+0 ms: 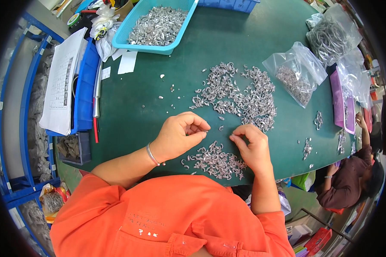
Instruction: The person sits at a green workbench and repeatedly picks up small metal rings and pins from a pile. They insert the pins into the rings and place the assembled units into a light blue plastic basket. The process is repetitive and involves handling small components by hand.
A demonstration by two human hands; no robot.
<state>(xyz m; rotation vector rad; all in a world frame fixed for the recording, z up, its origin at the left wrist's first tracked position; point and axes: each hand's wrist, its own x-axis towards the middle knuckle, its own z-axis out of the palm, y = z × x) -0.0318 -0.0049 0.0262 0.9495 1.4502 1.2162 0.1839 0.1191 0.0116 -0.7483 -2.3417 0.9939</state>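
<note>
My left hand (180,135) pinches a tiny metal clip between thumb and fingertips above the green table mat (141,111). My right hand (253,147) is curled just to its right, fingertips pinched on another small piece. A small pile of curved metal clips (216,162) lies at the near edge under both hands. A larger spread of the same clips (240,96) sits just beyond the hands.
A light blue basket of metal parts (156,25) stands at the far side. Clear plastic bags of parts (298,75) (330,36) lie at the right, beside a purple tray (343,103). Papers (64,81) on blue bins sit left. Another person (351,175) sits at the right.
</note>
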